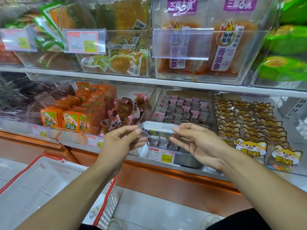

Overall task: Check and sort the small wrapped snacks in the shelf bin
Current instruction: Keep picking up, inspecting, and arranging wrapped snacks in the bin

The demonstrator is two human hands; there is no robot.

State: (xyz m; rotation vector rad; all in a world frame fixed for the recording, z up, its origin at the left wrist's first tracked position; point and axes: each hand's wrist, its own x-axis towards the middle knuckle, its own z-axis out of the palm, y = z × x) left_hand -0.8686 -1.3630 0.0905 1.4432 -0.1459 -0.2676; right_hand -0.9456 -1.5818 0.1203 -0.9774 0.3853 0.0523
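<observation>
I hold one small wrapped snack point(159, 128), silver-grey with fine print on its back, level in front of the lower shelf. My left hand point(121, 141) pinches its left crimped end and my right hand point(197, 141) pinches its right end. Just behind it stands the clear shelf bin point(210, 113) packed with rows of matching grey-and-pink wrapped snacks point(181, 108). My hands and the held snack hide part of the bin's front row.
Clear bins flank it: brown pink-wrapped snacks point(126, 108) and orange packets point(69, 117) to the left, fox-printed packs point(249, 123) to the right. Price tags point(160, 156) line the shelf edge. A red-and-white basket point(54, 188) sits low left. An upper shelf overhangs.
</observation>
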